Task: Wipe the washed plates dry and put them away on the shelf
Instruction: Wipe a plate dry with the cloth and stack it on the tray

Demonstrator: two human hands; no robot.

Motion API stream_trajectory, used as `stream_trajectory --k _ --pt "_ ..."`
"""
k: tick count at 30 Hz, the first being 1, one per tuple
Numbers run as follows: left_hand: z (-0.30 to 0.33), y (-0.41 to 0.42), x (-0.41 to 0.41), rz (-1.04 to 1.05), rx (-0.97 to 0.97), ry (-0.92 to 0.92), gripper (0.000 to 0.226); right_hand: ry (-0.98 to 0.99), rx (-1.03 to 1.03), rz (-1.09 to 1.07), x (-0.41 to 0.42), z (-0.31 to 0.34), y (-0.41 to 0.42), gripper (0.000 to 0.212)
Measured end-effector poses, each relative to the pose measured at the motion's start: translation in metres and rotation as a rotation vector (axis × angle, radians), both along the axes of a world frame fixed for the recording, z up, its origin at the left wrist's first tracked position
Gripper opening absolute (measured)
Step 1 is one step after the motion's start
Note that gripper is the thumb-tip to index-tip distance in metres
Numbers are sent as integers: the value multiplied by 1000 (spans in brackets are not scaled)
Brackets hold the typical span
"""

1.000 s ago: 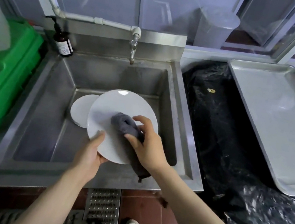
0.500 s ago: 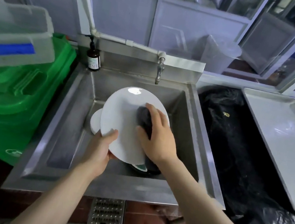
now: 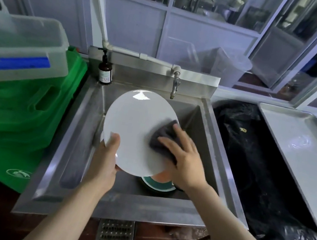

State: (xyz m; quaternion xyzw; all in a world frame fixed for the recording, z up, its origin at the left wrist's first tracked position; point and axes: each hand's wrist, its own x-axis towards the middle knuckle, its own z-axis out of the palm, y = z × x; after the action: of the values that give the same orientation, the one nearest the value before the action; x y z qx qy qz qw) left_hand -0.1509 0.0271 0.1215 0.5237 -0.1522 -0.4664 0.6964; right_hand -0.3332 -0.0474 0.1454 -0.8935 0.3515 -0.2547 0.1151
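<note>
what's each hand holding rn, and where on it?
Left hand grips the white plate at its lower-left rim, thumb on the face. Right hand presses a grey cloth flat against the plate's right side, fingers straight.

1. The white plate (image 3: 137, 128) gripped by the left hand (image 3: 104, 165) looks like glazed ceramic, smooth and glossy, with a bright glare near its far rim.
2. Under the right hand (image 3: 185, 162), the grey cloth (image 3: 163, 135) is soft, matt and slightly fuzzy.
3. Around both hands, the sink (image 3: 86, 128) is brushed steel, dull-shiny and streaked.
4. Right of the right hand, the black plastic sheet (image 3: 261, 169) is crinkled and glossy, and the metal tray (image 3: 302, 162) is satin-smooth.
5. Left of the left hand, the green crate (image 3: 10, 115) is smooth plastic.
</note>
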Motion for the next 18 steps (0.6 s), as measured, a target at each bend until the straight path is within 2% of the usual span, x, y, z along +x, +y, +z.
stream_trajectory --k 2,6,10,13,16,18 --pt "0 2 -3 10 -2 21 16 -10 91 -82 -1 4 -3 58" --pt "5 0 -7 58 -30 51 23 -22 12 -146 12 0 17 47" --pt "7 -1 -16 95 -46 73 25 -35 -104 80 25 -4 46 37" --pt "6 0 -22 98 -47 70 27 -30 -99 210 16 -7 45 38" --pt "3 0 -28 83 -53 23 24 -23 -60 46 -1 -13 25 41" --pt "7 0 -33 66 -68 -45 34 -55 16 -153 -11 -11 7 44"
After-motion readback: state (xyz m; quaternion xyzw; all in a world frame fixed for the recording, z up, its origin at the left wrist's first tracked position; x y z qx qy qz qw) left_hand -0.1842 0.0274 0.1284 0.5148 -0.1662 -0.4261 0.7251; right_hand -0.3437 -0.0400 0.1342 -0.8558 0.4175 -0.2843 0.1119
